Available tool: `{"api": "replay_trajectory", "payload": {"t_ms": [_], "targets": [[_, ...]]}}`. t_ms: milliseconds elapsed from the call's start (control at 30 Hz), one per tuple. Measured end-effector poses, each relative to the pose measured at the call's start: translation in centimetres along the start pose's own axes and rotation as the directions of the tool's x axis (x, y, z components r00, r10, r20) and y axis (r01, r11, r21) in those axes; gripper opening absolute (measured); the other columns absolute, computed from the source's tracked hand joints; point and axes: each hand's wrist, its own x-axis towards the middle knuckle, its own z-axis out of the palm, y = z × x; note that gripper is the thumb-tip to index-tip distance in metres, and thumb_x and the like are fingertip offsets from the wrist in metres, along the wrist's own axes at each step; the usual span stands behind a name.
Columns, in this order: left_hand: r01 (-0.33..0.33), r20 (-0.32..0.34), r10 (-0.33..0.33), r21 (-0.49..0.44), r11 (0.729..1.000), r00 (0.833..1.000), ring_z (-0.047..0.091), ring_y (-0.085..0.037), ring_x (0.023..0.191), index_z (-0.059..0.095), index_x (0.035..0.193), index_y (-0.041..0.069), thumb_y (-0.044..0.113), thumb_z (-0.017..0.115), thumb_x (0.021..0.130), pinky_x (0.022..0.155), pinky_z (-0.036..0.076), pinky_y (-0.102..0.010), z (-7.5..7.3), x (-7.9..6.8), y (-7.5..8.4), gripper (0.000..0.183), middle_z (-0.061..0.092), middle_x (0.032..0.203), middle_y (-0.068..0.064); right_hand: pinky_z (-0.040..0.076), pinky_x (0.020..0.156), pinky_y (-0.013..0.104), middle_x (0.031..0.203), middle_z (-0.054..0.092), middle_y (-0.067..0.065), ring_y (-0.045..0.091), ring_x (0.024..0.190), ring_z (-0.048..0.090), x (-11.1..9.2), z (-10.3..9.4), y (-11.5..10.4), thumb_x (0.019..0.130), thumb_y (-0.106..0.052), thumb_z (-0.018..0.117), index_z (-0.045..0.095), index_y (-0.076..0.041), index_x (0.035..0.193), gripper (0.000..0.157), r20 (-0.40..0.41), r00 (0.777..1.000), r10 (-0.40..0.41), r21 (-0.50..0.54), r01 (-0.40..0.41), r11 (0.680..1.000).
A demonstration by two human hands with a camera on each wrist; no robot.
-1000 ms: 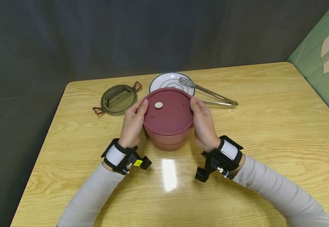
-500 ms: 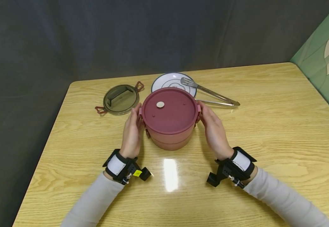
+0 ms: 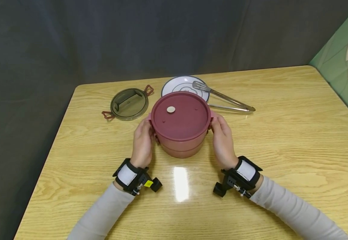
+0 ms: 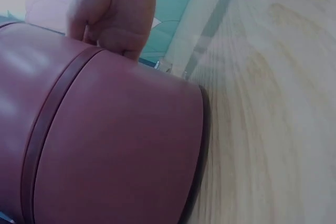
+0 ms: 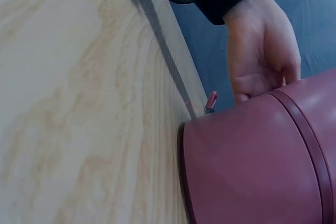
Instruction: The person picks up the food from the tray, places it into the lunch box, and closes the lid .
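A dark pink lidded pot (image 3: 181, 115) stands on the wooden table, with a small white knob on its flat lid and a pink side handle at left and right. At its left handle, my left hand (image 3: 142, 143) grips with curled fingers, partly hidden under the rim. My right hand (image 3: 223, 143) holds the right handle, thumb near the top and fingers below. Each wrist view shows the pot's side close up and the opposite hand: the right hand (image 4: 118, 14) in the left wrist view, the left hand (image 5: 262, 51) in the right wrist view.
A glass lid (image 3: 128, 104) with two red handles lies to the left behind the pot. Behind it is a white plate (image 3: 169, 87) with a blue rim, partly covered by the pot. Metal tongs (image 3: 228, 99) rest with one end on that plate. A dark curtain (image 3: 161, 36) hangs behind the table (image 3: 282, 133).
Both hands have come down from the lid's rim to the side handles. Their fingers, straighter half a second ago, now curl round the handles. The pot has stayed in place.
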Motion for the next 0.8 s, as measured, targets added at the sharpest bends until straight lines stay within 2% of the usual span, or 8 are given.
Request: {"api": "replay_trajectory", "payload": {"t_ms": [100, 200, 300, 400, 600, 800], "targets": [[0.046, -0.016, -0.047, -0.076, 0.996, 0.999, 0.054, -0.008, 0.084, 0.053, 0.123, 0.003, 0.020, 0.025, 0.108, 0.071, 0.046, -0.021, -0.2, 0.1, 0.1, 0.036, 0.058, 0.098, 0.001, 0.042, 0.095, 0.027, 0.111, 0.059, -0.003, 0.013, 0.105, 0.053, 0.2, 0.0, -0.1, 0.108, -0.025, 0.030, 0.053, -0.004, 0.124, 0.035, -0.021, 0.999, 0.037, 0.092, -0.035, 0.995], [0.082, -0.014, -0.085, -0.144, 0.986, 0.996, 0.053, -0.007, 0.091, 0.051, 0.118, 0.007, 0.026, 0.023, 0.109, 0.083, 0.046, -0.019, -0.4, 0.2, 0.2, 0.036, 0.054, 0.100, 0.002, 0.044, 0.086, 0.024, 0.106, 0.056, -0.003, 0.012, 0.095, 0.053, 0.4, 0.0, 0.0, 0.107, -0.022, 0.032, 0.051, -0.009, 0.113, 0.024, -0.043, 0.996, 0.080, 0.159, -0.072, 0.985], [0.098, -0.010, -0.100, -0.153, 0.983, 0.995, 0.050, -0.007, 0.087, 0.048, 0.108, 0.011, 0.029, 0.022, 0.108, 0.081, 0.045, -0.018, -0.5, 0.3, 0.1, 0.032, 0.048, 0.092, 0.003, 0.045, 0.083, 0.021, 0.107, 0.055, -0.003, 0.010, 0.091, 0.052, 0.6, -0.1, 0.1, 0.107, -0.019, 0.031, 0.048, -0.013, 0.107, 0.018, -0.060, 0.990, 0.127, 0.185, -0.113, 0.976], [0.103, -0.023, -0.108, -0.154, 0.983, 0.994, 0.048, -0.008, 0.082, 0.045, 0.098, 0.012, 0.026, 0.024, 0.108, 0.077, 0.044, -0.018, -0.6, 0.4, -0.1, 0.028, 0.045, 0.087, 0.003, 0.046, 0.086, 0.020, 0.105, 0.056, -0.004, 0.008, 0.091, 0.052, 0.7, -0.3, 0.4, 0.108, -0.017, 0.028, 0.047, -0.012, 0.107, 0.020, -0.063, 0.982, 0.180, 0.201, -0.164, 0.966], [0.073, -0.046, -0.085, -0.204, 0.976, 0.995, 0.041, -0.010, 0.079, 0.038, 0.094, 0.009, 0.016, 0.021, 0.108, 0.077, 0.043, -0.020, -0.7, 0.2, -0.5, 0.023, 0.036, 0.085, -0.001, 0.047, 0.088, 0.018, 0.094, 0.057, -0.007, 0.006, 0.088, 0.054, 1.1, -0.7, 1.0, 0.108, -0.016, 0.025, 0.046, -0.007, 0.105, 0.023, -0.056, 0.960, 0.275, 0.176, -0.262, 0.949], [0.046, -0.087, -0.068, -0.238, 0.970, 0.994, 0.044, -0.009, 0.080, 0.044, 0.101, 0.009, 0.010, 0.020, 0.106, 0.079, 0.045, -0.019, -0.5, -0.1, -0.8, 0.025, 0.040, 0.087, 0.000, 0.046, 0.092, 0.021, 0.094, 0.059, -0.008, 0.005, 0.090, 0.057, 1.6, -0.6, 1.1, 0.107, -0.016, 0.029, 0.051, -0.007, 0.107, 0.024, -0.084, 0.958, 0.273, 0.126, -0.262, 0.957]]}}
